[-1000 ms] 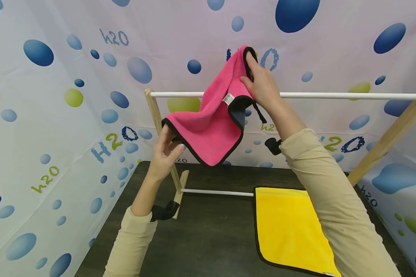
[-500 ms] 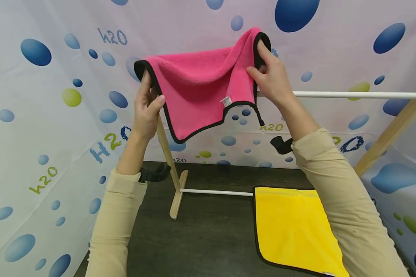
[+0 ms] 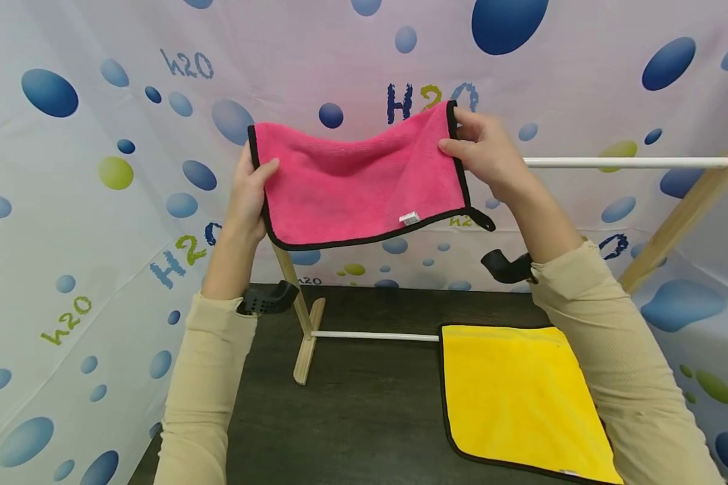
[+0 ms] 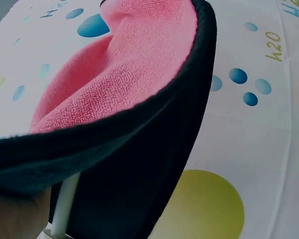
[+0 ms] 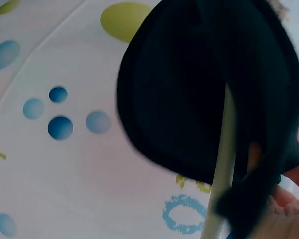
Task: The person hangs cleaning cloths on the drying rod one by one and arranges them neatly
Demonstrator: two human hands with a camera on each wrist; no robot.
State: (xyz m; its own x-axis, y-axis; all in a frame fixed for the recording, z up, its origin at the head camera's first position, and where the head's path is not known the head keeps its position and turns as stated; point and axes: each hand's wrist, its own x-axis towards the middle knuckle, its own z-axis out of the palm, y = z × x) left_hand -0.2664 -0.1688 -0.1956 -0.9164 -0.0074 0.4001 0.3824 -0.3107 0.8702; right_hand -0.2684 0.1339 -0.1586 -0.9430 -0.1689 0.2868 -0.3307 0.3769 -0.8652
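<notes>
A pink towel (image 3: 352, 195) with black edging, a small white tag and a black loop at its lower right corner is spread between my hands. My left hand (image 3: 245, 192) pinches its left edge, thumb on the pink face and fingers behind. At the right edge my right hand (image 3: 488, 148) grips it the same way. The towel hides the left part of the rack's white upper rod (image 3: 625, 162) in the head view. Both wrist views show the dark underside (image 5: 164, 94) folded about the rod (image 4: 66, 201); whether it touches the rod I cannot tell.
A yellow towel (image 3: 516, 397) with black edging lies on the dark table (image 3: 364, 404), partly hidden by my right sleeve. Wooden rack posts stand left (image 3: 292, 283) and right (image 3: 679, 225), with a lower white rod (image 3: 376, 335). A bubble-printed sheet (image 3: 115, 269) surrounds the table.
My left hand has risen and moved left, stretching the crumpled towel wide. In the last half second both hands have come down somewhat, and the towel's front has flattened.
</notes>
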